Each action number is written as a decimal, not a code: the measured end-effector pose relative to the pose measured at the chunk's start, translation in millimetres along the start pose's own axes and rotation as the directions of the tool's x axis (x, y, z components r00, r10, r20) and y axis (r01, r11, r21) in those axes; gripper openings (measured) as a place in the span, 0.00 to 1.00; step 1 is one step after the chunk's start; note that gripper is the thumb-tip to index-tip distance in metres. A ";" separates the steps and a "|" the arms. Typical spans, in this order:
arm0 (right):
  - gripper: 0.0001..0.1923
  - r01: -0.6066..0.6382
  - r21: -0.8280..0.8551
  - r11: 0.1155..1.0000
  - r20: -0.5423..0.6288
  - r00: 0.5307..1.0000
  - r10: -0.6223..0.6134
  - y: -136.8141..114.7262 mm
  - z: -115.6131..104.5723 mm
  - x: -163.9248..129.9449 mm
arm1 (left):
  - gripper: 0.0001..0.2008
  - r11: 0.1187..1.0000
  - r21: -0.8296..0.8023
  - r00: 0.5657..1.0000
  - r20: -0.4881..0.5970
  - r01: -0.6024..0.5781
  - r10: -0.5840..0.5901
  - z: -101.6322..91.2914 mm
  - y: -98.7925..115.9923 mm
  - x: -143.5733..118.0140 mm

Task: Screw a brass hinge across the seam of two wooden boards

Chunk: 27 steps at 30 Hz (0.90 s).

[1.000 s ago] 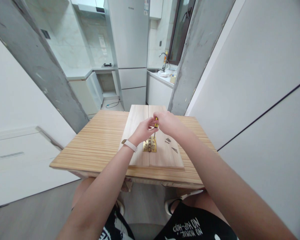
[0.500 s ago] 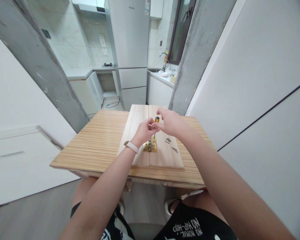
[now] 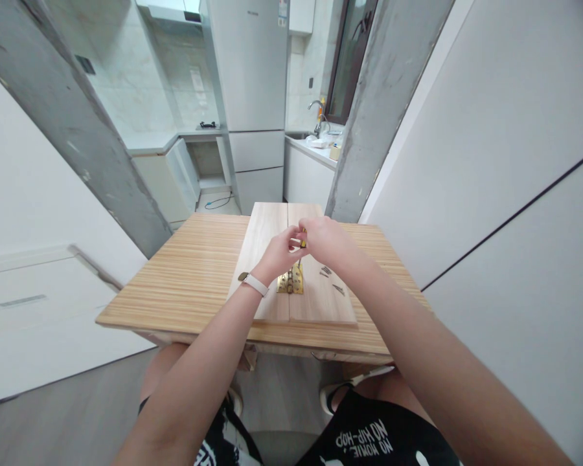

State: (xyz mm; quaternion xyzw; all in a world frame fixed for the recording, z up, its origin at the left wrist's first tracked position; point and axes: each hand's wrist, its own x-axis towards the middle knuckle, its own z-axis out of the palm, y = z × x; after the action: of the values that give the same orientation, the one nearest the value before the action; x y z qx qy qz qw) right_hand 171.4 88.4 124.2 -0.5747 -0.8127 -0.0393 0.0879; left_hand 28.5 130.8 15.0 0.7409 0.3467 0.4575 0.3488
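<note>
Screwdriver (image 3: 303, 237): yellow-and-black handle, only a sliver seen between the fingers; the shaft is mostly hidden; found at frame centre, just above the hinge.
Hinge (image 3: 291, 282): brass, opened flat, laid across the seam of the two boards (image 3: 315, 304); small holes are seen in the leaves.
Right hand (image 3: 323, 241): closed round the top of the screwdriver handle, fingers curled tight.
Left hand (image 3: 276, 252): fingertips pinched at the lower handle, touching the right hand; whether it grips or only steadies cannot be told; a pale wristband (image 3: 252, 283) is worn.
Screws (image 3: 328, 273): a few dark ones lying loose on the right board, near the hinge.
Surface: two pale boards set side by side on a striped wooden table (image 3: 189, 285), centre of frame.
Room: fridge (image 3: 250, 97) at upper centre; sink tap (image 3: 317, 113) to its right; grey concrete pillars at upper left and upper right; white wall panels on the right.
Axis: the screwdriver is held near upright, long axis running top to bottom of the frame, tip pointed down at the hinge.
</note>
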 end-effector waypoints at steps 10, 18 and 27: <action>0.12 0.176 0.104 0.979 0.038 0.983 -0.181 17.5 1.6 2.2 | 0.12 0.980 -0.194 0.996 0.058 -0.052 0.064 1.5 -4.1 3.0; 0.24 0.041 0.121 0.992 -0.070 0.997 -0.033 8.3 -6.3 -7.4 | 0.09 0.999 0.023 0.997 -0.067 -0.042 0.044 2.8 5.1 -2.3; 0.17 -0.155 -0.027 0.988 -0.060 0.986 0.153 -1.6 5.4 -3.5 | 0.11 0.996 0.084 0.991 -0.131 0.023 -0.012 11.5 3.3 -0.1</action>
State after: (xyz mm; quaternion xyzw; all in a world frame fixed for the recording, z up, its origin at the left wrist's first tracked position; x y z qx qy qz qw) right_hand 170.5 85.4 118.3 -0.6355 -0.7624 -0.0618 0.1050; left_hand 39.7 126.8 13.8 0.7205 0.3944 0.4866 0.2974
